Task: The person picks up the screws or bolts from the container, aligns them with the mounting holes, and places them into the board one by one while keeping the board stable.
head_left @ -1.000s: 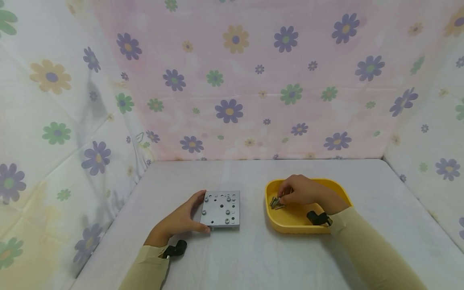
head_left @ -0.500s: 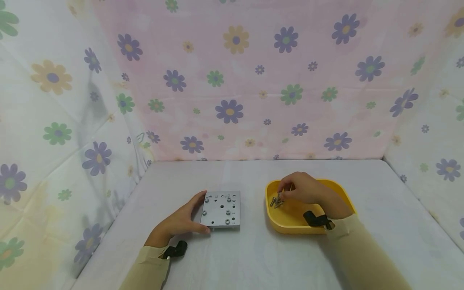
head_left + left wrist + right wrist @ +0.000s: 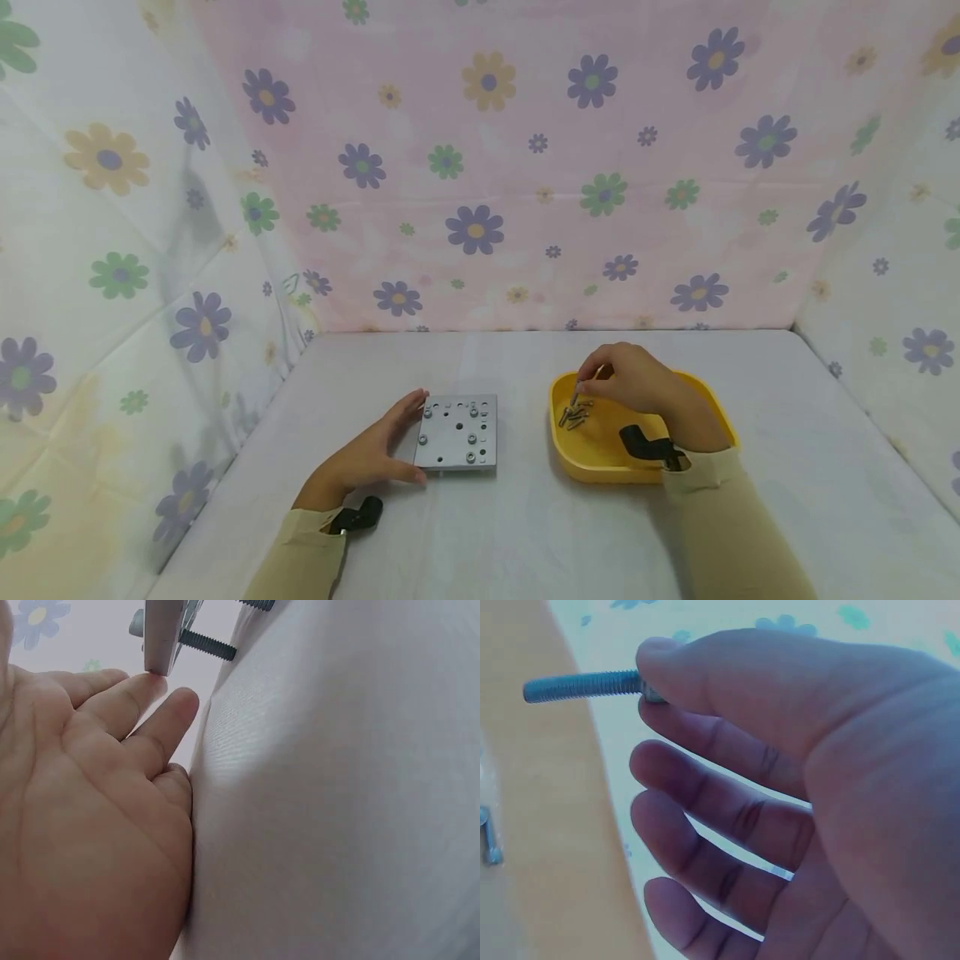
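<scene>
A square silver metal plate [image 3: 456,433] with holes and several bolts set in it sits left of centre, raised on the bolts' threaded ends. My left hand [image 3: 375,454] lies at its left side, fingers loosely extended, fingertips right at the plate's edge; in the left wrist view a threaded bolt shank [image 3: 210,645] sticks out beneath the plate. Between thumb and index finger my right hand [image 3: 630,379] pinches a bolt [image 3: 585,686] by its head, shank pointing away from the hand. Below it in the yellow tray [image 3: 600,473] lie several more bolts [image 3: 576,415].
White cloth covers the table [image 3: 517,533]. A flowered curtain [image 3: 525,275] rises behind its far edge, and more flowered cloth hangs at both sides. The tray's raised rim runs beneath my right forearm.
My right hand has risen from the tray's bolts with one bolt pinched at its fingertips. The left hand has shifted slightly left, its thumb drawing back at the plate, which stays in place.
</scene>
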A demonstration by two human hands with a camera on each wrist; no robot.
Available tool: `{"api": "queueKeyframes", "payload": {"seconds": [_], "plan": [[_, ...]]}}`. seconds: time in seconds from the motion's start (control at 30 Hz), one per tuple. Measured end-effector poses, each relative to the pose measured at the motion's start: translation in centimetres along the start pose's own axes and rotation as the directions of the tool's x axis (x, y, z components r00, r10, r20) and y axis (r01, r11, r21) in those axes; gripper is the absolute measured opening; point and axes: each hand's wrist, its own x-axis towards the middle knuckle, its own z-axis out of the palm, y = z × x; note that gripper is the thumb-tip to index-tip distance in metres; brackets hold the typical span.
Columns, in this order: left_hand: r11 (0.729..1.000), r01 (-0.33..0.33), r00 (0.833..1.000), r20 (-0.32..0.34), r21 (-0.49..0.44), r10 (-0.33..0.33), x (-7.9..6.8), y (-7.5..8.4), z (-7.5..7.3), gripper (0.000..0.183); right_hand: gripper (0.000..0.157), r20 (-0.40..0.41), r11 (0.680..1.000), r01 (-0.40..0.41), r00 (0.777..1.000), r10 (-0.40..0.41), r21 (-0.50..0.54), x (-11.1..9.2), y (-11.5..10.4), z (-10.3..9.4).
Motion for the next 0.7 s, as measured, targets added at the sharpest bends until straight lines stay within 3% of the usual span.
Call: {"api": "queueKeyframes", "payload": {"seconds": [0.23, 0.47, 0.7], "plan": [[1.0, -0.003, 1.0, -0.008, -0.022, 0.003, -0.1, 0.0, 0.0, 0.13, 0.011, -0.094, 1.0, 0.001, 0.996, 0.001, 0.02, 0.0, -1.2, -0.3], [0.997, -0.035, 0.999, 0.008, -0.064, 0.036, 0.2, -0.1, -0.2, 0.126, 0.008, -0.178, 0.996, 0.09, 0.98, -0.088, 0.008, -0.3, -2.6, 0.0], [0.997, -0.005, 1.0, 0.025, -0.077, 0.007, 0.1, -0.4, -0.3, 0.124, 0.006, -0.251, 0.989, 0.148, 0.958, -0.142, 0.006, -0.1, -3.7, 1.2]]}}
